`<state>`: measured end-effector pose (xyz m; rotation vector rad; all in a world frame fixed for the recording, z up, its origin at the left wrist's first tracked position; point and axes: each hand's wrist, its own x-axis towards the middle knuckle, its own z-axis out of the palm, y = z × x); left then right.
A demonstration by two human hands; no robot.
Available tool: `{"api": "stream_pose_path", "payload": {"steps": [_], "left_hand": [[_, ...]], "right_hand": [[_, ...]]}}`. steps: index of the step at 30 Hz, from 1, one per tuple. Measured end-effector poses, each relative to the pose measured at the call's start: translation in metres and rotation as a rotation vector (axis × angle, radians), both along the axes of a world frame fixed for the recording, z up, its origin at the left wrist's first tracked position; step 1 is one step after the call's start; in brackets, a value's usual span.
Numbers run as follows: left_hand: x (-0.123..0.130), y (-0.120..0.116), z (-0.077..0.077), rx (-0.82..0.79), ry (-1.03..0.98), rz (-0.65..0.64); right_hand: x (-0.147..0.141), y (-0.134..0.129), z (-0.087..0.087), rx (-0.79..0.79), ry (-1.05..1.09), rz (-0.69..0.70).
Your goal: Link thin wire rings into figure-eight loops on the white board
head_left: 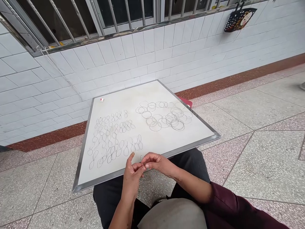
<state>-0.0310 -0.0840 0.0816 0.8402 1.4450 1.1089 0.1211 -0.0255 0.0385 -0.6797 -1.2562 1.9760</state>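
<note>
Both hands meet just above the near edge of a white table (pixel 128 95). My left hand (pixel 133 171) pinches a thin dark wire loop (pixel 141 157), its index finger pointing up and away. Thumb and fingers of my right hand (pixel 156 161) close on the same thin loop, touching the left fingertips. Much of the loop is hidden by the fingers. Several wire rings (pixel 177 124) lie overlapping on the table's right half. Rows of wires twisted into figure-eight shapes (pixel 111 155) lie on the left half.
A small red and white item (pixel 102 100) sits at the table's far left corner. Behind the table is a white tiled wall (pixel 147 60) with a barred window. A dark dotted bag (pixel 239 20) hangs at the upper right. Something red (pixel 186 101) shows beyond the table's right edge.
</note>
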Motion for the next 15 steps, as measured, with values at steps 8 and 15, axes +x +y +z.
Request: {"api": "stream_pose_path", "payload": {"steps": [8,15], "left_hand": [[-0.0023,-0.0033,0.0013,0.034,0.062,-0.077],[-0.0036,-0.0031,0.0035,0.026,0.020,-0.096]], "right_hand": [[0.0075,0.0036,-0.0027,-0.022,0.000,0.066],[0.0093,0.0030,0.0000,-0.003,-0.011,0.113]]}}
